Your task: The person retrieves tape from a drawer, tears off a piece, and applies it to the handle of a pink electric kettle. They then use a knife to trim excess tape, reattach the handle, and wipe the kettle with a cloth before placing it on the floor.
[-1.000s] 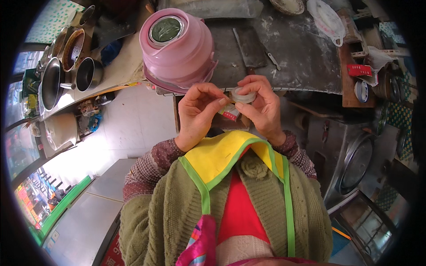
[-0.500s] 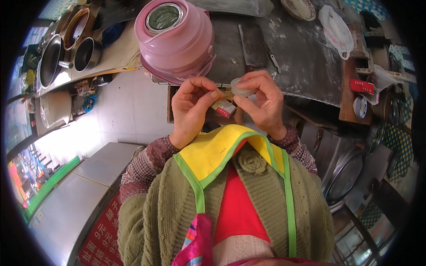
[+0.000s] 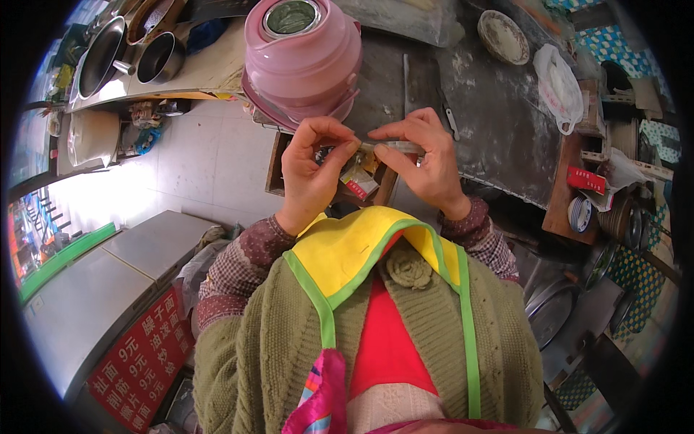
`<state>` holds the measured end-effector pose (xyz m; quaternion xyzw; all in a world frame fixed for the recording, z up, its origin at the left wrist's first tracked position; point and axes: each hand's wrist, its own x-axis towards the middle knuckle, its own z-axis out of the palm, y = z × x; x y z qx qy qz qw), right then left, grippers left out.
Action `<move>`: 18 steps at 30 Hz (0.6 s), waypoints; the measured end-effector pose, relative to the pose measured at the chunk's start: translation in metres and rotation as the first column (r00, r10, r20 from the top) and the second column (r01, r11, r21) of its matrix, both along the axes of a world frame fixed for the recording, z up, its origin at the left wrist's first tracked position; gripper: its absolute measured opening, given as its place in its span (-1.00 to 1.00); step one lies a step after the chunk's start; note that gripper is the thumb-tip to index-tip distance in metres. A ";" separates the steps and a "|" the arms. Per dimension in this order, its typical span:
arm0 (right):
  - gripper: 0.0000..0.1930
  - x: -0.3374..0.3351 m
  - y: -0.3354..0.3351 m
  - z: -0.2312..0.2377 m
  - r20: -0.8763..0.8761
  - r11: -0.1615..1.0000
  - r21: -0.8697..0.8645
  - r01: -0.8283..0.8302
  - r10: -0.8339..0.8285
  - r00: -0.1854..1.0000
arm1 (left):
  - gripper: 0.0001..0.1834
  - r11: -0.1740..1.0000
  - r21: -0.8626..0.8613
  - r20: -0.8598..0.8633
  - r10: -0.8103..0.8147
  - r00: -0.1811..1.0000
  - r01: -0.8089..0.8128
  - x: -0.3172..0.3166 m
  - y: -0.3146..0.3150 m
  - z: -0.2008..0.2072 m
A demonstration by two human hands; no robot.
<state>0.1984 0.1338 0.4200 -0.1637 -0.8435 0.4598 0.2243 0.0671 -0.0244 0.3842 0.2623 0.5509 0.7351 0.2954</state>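
Note:
A roll of clear tape (image 3: 405,147) is gripped between the thumb and fingers of my right hand (image 3: 428,160), now seen nearly edge-on. My left hand (image 3: 312,165) is closed in a pinch right beside it, its thumb and fingertips close to the roll. Whatever lies in that pinch is too small to make out; the tape's loose end cannot be told apart. Below the hands an open wooden drawer (image 3: 275,165) holds a small red and white packet (image 3: 359,183) and other small items.
Beyond my left hand stands a large pink pot-shaped container (image 3: 303,65) at the counter's edge. A cleaver (image 3: 419,76) and a small knife (image 3: 450,116) lie on the dark, floury worktop (image 3: 499,137). Pans (image 3: 160,59) stand far left; a white plastic bag (image 3: 558,87) lies right.
The tape roll has turned from showing its round face to nearly edge-on in my right hand. My view has shifted, showing more of the drawer. My left hand keeps its pinch.

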 end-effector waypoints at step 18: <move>-0.85 -0.016 0.022 -0.001 0.058 0.825 -0.559 0.089 -0.067 0.996 | -0.34 0.949 -0.181 -0.670 0.073 0.739 -0.258 0.003 0.015 0.002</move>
